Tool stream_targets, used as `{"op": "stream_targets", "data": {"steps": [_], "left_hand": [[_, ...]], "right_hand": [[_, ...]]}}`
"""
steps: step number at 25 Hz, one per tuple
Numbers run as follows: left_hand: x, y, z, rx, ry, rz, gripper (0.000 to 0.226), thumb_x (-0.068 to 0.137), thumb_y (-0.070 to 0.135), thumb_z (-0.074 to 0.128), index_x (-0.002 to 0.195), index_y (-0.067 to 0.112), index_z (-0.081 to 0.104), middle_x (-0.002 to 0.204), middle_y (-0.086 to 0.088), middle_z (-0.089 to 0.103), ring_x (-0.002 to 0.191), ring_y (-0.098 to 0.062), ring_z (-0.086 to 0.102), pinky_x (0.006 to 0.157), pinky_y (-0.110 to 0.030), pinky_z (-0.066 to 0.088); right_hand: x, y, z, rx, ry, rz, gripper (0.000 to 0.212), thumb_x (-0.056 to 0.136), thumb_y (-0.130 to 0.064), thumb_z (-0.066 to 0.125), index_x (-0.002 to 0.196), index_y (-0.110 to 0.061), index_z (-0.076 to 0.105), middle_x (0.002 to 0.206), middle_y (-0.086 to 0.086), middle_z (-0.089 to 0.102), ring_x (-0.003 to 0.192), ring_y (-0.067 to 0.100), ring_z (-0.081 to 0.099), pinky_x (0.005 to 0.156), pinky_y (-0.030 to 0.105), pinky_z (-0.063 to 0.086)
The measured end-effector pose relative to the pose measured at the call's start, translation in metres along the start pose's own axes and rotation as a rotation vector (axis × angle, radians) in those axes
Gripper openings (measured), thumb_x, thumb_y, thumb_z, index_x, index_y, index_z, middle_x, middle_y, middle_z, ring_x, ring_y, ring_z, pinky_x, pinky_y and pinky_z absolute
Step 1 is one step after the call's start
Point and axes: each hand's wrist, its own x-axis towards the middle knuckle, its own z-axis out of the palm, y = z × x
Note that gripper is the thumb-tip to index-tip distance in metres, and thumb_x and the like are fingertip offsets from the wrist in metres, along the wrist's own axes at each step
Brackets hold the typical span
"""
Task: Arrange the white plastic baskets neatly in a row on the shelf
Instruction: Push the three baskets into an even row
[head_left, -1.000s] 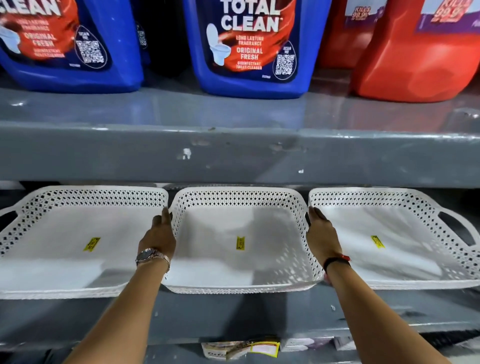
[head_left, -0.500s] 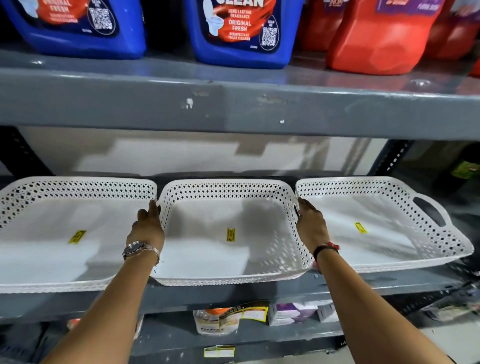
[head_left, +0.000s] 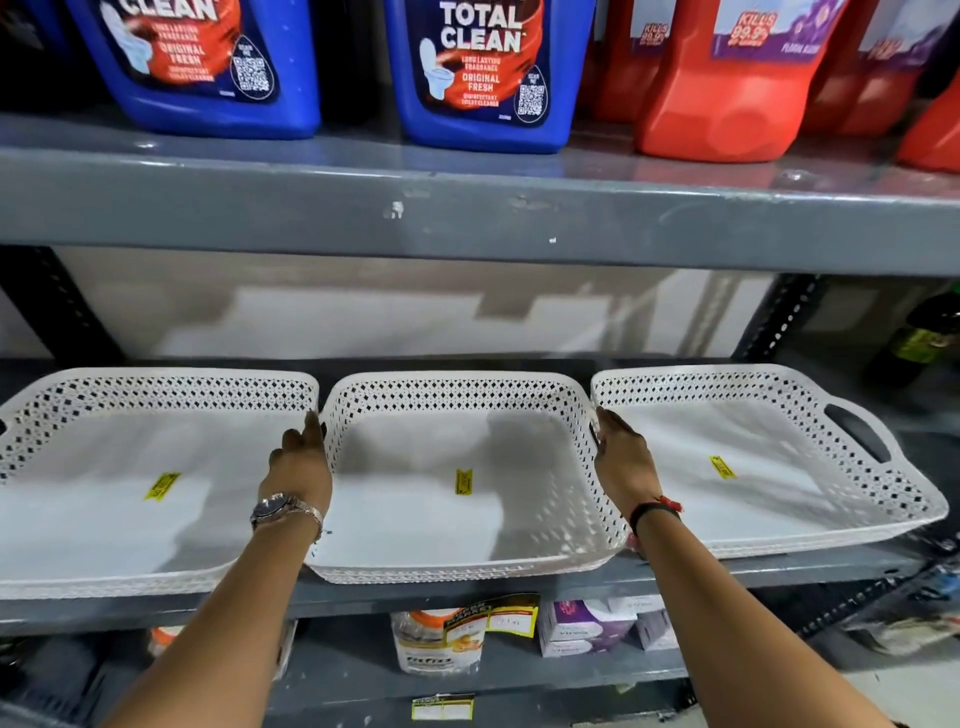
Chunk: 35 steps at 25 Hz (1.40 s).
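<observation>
On the grey shelf (head_left: 467, 595), under the toilet-cleaner bottles (head_left: 488, 73), I've got the middle basket (head_left: 457, 519) by both side walls. Left hand (head_left: 298, 467) and right hand (head_left: 621, 462) are each curled on a rim; I can't tell how far the fingers wrap. Risk: the front edge overhangs the shelf lip, so an uneven push could skew it into the left basket (head_left: 104, 493) or right basket (head_left: 779, 467), both just beside it.
</observation>
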Motion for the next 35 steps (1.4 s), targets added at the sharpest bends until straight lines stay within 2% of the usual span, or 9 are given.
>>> {"op": "stream_targets", "data": {"steps": [6, 9, 11, 15, 32, 35], "left_hand": [[-0.0005, 0.0002, 0.0008, -0.009, 0.015, 0.016, 0.065, 0.091, -0.007, 0.031, 0.15, 0.008, 0.009, 0.141, -0.02, 0.032, 0.122, -0.037, 0.043, 0.094, -0.048, 0.049], [-0.0001, -0.0014, 0.0013, -0.03, 0.015, 0.036, 0.067, 0.09, -0.01, 0.03, 0.15, 0.008, 0.007, 0.157, -0.011, 0.012, 0.128, -0.037, 0.039, 0.097, -0.048, 0.048], [0.0012, -0.0029, 0.0018, -0.042, 0.009, 0.053, 0.067, 0.089, -0.011, 0.028, 0.15, 0.008, 0.005, 0.16, -0.006, 0.003, 0.131, -0.036, 0.039, 0.1, -0.047, 0.046], [0.0031, -0.0045, 0.0019, -0.067, 0.004, 0.05, 0.063, 0.093, -0.006, 0.027, 0.15, 0.008, 0.004, 0.16, -0.006, 0.002, 0.133, -0.035, 0.039, 0.105, -0.044, 0.043], [0.0006, -0.0036, -0.0004, -0.057, 0.009, 0.048, 0.071, 0.089, -0.007, 0.032, 0.15, 0.012, 0.002, 0.16, -0.005, 0.002, 0.123, -0.04, 0.05, 0.099, -0.044, 0.045], [0.0014, -0.0014, -0.0001, -0.037, -0.02, 0.033, 0.069, 0.091, -0.003, 0.032, 0.15, 0.011, 0.0, 0.16, -0.005, 0.003, 0.125, -0.038, 0.047, 0.099, -0.044, 0.046]], "right_hand": [[-0.0007, 0.0003, 0.001, -0.001, 0.002, -0.003, 0.054, 0.087, 0.009, 0.035, 0.14, -0.005, 0.036, 0.143, 0.015, 0.045, 0.129, 0.031, 0.045, 0.106, 0.034, 0.039], [-0.0023, 0.0004, 0.0015, 0.003, 0.008, -0.003, 0.055, 0.087, 0.009, 0.035, 0.14, -0.005, 0.035, 0.144, 0.014, 0.044, 0.131, 0.03, 0.044, 0.108, 0.034, 0.037], [-0.0021, 0.0014, 0.0026, 0.005, 0.009, -0.002, 0.056, 0.087, 0.01, 0.033, 0.14, -0.006, 0.035, 0.145, 0.013, 0.044, 0.132, 0.029, 0.042, 0.109, 0.034, 0.036], [-0.0013, 0.0008, 0.0029, 0.013, 0.002, 0.019, 0.06, 0.085, 0.012, 0.03, 0.141, -0.007, 0.033, 0.147, 0.011, 0.04, 0.135, 0.026, 0.039, 0.11, 0.033, 0.035], [-0.0027, 0.0025, 0.0026, 0.001, -0.007, 0.015, 0.055, 0.088, 0.008, 0.031, 0.141, -0.007, 0.034, 0.146, 0.013, 0.041, 0.132, 0.03, 0.042, 0.109, 0.036, 0.038], [-0.0031, 0.0001, 0.0009, -0.009, -0.042, 0.019, 0.051, 0.092, 0.001, 0.033, 0.142, -0.009, 0.031, 0.147, 0.012, 0.038, 0.13, 0.031, 0.042, 0.105, 0.038, 0.039]]}}
